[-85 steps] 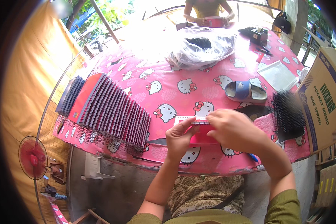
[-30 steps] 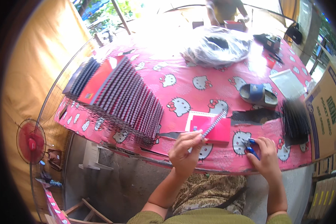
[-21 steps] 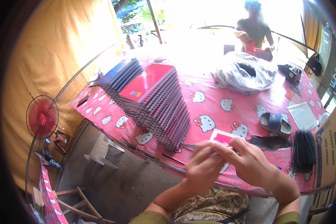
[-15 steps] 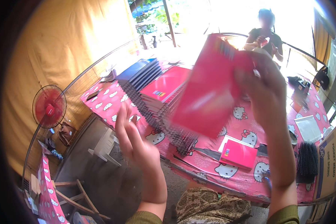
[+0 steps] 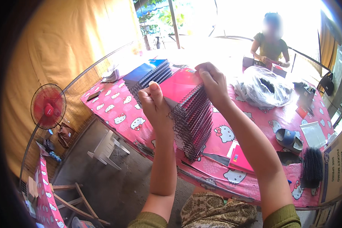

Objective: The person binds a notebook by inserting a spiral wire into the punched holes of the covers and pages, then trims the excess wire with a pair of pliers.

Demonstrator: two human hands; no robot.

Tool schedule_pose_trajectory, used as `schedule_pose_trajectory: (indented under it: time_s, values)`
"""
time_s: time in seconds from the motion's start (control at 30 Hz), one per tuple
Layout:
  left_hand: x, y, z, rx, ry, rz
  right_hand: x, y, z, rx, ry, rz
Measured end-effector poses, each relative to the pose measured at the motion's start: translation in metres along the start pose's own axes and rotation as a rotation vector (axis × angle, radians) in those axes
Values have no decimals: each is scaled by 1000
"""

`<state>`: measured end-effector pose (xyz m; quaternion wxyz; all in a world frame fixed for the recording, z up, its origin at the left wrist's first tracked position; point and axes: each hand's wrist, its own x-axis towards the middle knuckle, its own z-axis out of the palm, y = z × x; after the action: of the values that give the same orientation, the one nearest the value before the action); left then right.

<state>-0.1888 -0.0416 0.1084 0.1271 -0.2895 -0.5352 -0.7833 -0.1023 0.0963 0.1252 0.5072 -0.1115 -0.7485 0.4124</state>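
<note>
Before me stands a tall stack of pink notebooks (image 5: 193, 123) with black spiral bindings facing the table's near right. The glossy pink notebook (image 5: 181, 84) on top lies between my hands. My left hand (image 5: 155, 104) is closed at its left edge, thumb up and fingers curled. With fingers bent in a pinch, my right hand (image 5: 213, 81) grips its far right corner by the spiral. Just behind the stack, to the left, sits a pile of blue spiral notebooks (image 5: 146, 71). A single pink notebook (image 5: 240, 159) lies under my right forearm, partly hidden by it.
A pink patterned cloth covers the table (image 5: 224, 133). To the right are a clear plastic bag (image 5: 262, 89), a dark slipper-like object (image 5: 288, 140), black spiral coils (image 5: 311, 167) and a cardboard box (image 5: 336, 163). Across sits a person (image 5: 271, 47). Left: a red fan (image 5: 48, 108), white chair (image 5: 108, 150).
The pink notebook my right hand held raised and blurred has come down onto the stack. My left hand, open before, has moved up and closed at the notebook's edge.
</note>
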Motion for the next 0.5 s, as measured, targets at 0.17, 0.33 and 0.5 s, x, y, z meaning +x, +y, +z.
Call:
schedule_pose_trajectory:
  time_s: [0.17,0.33,0.5]
  values:
    - [-1,-4,-38,168,-32,192,-40,-15,-55,-303,48,-194]
    - [-79,46,-94,-300,48,529,-149,29,-200,-670,-573,302]
    - [-155,31,-48,-85,-522,321,-233,56,-230,-650,-454,456]
